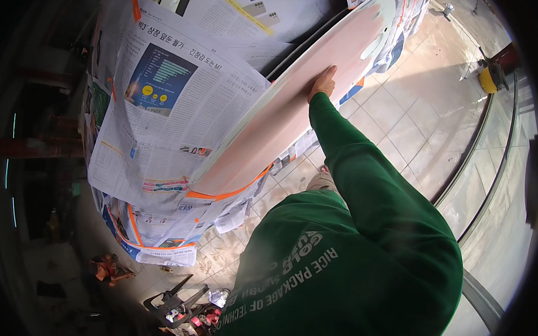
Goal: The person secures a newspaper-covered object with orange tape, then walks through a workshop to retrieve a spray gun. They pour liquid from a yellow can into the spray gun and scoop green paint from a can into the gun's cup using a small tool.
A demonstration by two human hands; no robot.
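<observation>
A long curved panel point(271, 123), pinkish with a whitish border and pale green-white patches at its far end, looks like a vehicle body panel with sanded filler. Flat against its upper half rests my right hand point(323, 84), reached out in a green sleeve. One digit points toward the far end; the other fingers are partly hidden. I see no tool in this hand. Newspaper sheets point(223, 115) cover the surface left of the panel, and orange tape point(235, 193) runs along its near end. My left hand is out of the frame.
Tiled floor point(397, 122) lies to the right, with a yellow and black round object point(490, 78) by a curved glass door frame point(492, 154). At the lower left, a dark-framed stand point(176, 299) stands beside assorted small items. More newspaper point(163, 253) hangs below the panel.
</observation>
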